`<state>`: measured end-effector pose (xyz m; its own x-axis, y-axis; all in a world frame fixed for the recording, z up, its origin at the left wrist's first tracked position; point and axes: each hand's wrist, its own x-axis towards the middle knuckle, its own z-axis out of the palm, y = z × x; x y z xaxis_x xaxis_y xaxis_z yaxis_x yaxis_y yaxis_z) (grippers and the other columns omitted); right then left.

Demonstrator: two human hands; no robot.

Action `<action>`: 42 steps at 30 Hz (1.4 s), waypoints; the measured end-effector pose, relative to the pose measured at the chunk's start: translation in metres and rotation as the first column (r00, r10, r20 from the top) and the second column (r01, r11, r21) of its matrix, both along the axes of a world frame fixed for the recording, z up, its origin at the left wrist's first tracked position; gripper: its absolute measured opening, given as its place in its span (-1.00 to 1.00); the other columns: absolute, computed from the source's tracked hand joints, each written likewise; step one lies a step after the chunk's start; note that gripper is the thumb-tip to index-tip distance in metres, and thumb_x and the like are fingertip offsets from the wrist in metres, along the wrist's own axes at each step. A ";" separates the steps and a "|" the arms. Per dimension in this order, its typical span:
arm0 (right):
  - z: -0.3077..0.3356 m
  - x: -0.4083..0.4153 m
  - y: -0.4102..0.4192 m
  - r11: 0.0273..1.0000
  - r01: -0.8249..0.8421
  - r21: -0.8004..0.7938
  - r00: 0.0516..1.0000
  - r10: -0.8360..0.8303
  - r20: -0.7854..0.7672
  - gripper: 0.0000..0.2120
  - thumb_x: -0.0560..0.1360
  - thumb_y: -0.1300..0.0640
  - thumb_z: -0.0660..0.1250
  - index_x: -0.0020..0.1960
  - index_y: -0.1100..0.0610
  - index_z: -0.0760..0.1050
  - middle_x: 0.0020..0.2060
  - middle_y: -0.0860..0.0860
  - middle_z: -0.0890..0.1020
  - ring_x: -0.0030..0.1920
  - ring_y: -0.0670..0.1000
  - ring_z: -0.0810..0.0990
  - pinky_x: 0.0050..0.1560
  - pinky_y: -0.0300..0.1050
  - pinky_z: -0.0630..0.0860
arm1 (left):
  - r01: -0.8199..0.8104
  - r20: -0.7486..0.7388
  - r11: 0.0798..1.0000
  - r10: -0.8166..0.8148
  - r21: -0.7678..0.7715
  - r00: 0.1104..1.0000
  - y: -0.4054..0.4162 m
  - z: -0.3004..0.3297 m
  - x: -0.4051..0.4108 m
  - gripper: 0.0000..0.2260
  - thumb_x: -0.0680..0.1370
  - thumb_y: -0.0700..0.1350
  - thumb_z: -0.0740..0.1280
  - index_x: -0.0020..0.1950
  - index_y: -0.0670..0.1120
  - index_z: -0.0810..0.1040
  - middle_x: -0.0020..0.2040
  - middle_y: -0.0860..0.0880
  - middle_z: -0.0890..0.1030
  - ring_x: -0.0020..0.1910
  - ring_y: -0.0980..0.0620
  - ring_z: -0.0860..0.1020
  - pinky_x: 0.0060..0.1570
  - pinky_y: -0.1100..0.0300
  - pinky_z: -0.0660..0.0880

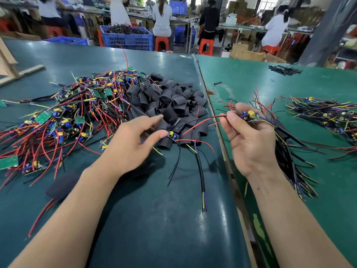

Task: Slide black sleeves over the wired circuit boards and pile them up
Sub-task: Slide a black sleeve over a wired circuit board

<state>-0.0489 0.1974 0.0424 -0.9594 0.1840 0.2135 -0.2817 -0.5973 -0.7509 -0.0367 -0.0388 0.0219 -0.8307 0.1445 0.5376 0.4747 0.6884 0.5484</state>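
A heap of black sleeves (pixel 170 99) lies mid-table, with a tangle of wired circuit boards (pixel 63 117) to its left. My left hand (pixel 133 146) hovers over the near edge of the sleeve heap, fingers relaxed and spread, holding nothing. Just past its thumb lies a board partly in a sleeve (pixel 170 139), cable trailing toward me. My right hand (pixel 249 136) pinches a bare wired circuit board (pixel 248 115) at the fingertips and grips a bundle of sleeved boards (pixel 289 151) whose cables hang down to the right.
A pile of wired boards (pixel 328 117) lies on the right green table (pixel 289 89), with small black tubes (pixel 285 70) at its far edge. A seam (pixel 218 128) divides the two tables. One loose sleeve (pixel 61 185) lies near left. People sit at benches beyond blue crates (pixel 127 38).
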 end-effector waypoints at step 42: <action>-0.013 0.006 -0.015 0.869 -0.113 0.481 0.992 0.129 -0.001 -0.81 0.47 0.33 0.40 0.05 0.13 0.55 -0.17 0.05 0.71 -0.23 0.00 0.66 -0.20 -0.18 0.58 | 0.042 -0.258 0.990 -0.075 -0.131 0.963 0.027 -0.011 0.007 -0.67 0.50 0.01 0.42 0.20 -0.14 0.64 0.10 0.01 0.67 0.10 0.06 0.58 0.04 -0.01 0.48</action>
<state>-0.0426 0.1822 0.0299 -0.9586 -0.0660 0.2771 -0.2596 -0.1975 -0.9453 -0.0298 -0.0123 0.0111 -0.6512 0.2675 0.7102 0.6317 0.7096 0.3120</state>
